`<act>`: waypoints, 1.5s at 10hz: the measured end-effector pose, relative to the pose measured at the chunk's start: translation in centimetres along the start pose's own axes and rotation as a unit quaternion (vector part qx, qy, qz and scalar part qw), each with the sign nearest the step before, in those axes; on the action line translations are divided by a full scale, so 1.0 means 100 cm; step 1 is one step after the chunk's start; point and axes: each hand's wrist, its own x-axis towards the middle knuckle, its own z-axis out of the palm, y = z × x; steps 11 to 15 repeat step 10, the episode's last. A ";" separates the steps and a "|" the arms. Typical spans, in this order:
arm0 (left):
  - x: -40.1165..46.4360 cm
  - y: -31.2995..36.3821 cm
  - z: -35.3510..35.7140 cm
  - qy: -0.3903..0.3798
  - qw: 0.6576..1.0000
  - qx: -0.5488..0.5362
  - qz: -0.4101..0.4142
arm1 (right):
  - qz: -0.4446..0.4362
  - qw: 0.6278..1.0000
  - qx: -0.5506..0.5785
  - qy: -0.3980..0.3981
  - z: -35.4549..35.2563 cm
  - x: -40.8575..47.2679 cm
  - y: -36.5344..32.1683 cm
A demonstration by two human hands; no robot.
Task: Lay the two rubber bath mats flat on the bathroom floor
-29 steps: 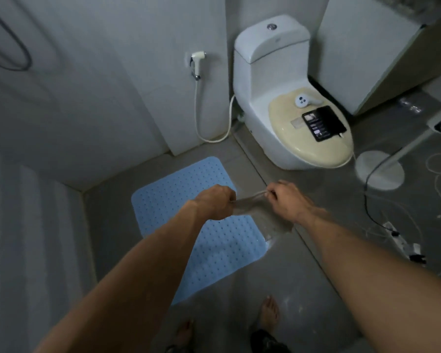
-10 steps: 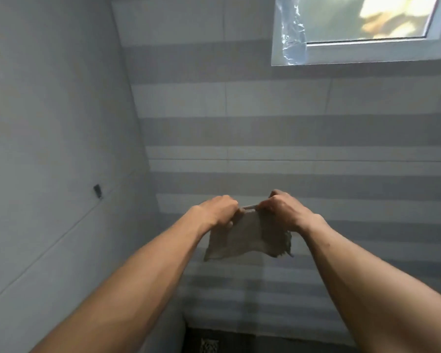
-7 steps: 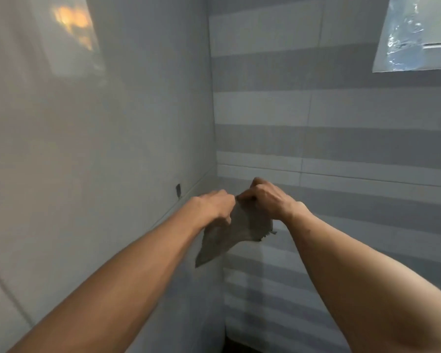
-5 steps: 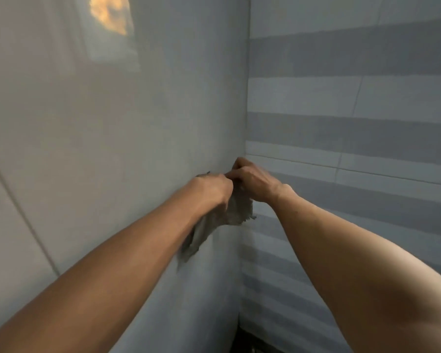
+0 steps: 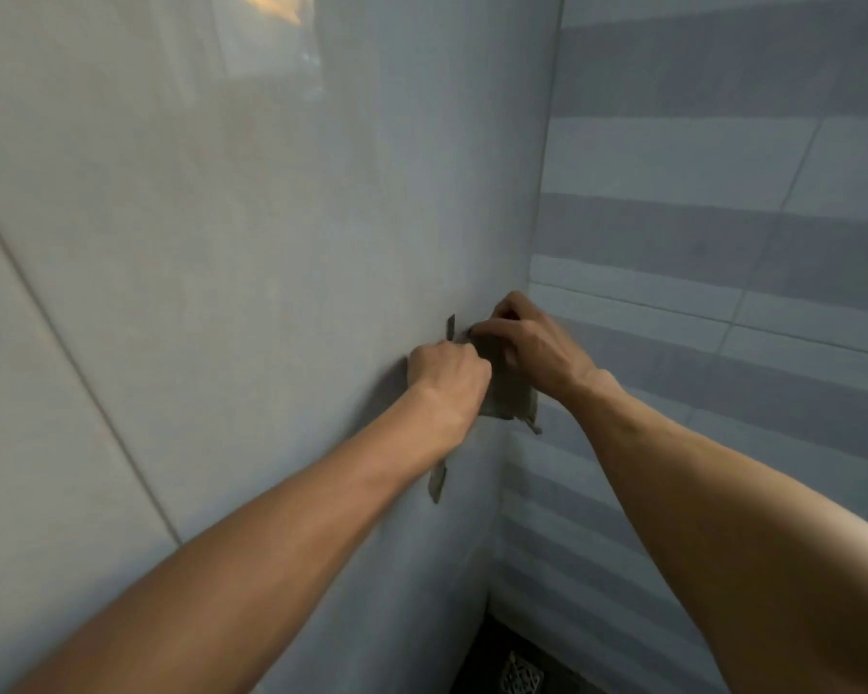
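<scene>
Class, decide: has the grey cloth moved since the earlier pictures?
Yes. The grey cloth has moved leftwards, from in front of the striped wall onto the plain wall.

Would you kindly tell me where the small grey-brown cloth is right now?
In the head view, the small grey-brown cloth sits centre-frame, pinched between the left hand and right hand, against the pale glossy wall near the corner.

we face a corner: a glossy pale wall with a warm reflection, a grey-striped tiled wall, dark floor with a drain grate.
</scene>
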 end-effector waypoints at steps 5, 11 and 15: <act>-0.007 0.020 0.041 -0.039 0.990 0.132 0.017 | 0.119 0.986 0.106 -0.040 0.044 -0.023 -0.022; -0.036 0.087 0.049 -0.090 0.990 -0.085 0.072 | 0.249 0.965 0.030 -0.078 -0.006 -0.162 0.020; -0.036 0.087 0.049 -0.090 0.990 -0.085 0.072 | 0.249 0.965 0.030 -0.078 -0.006 -0.162 0.020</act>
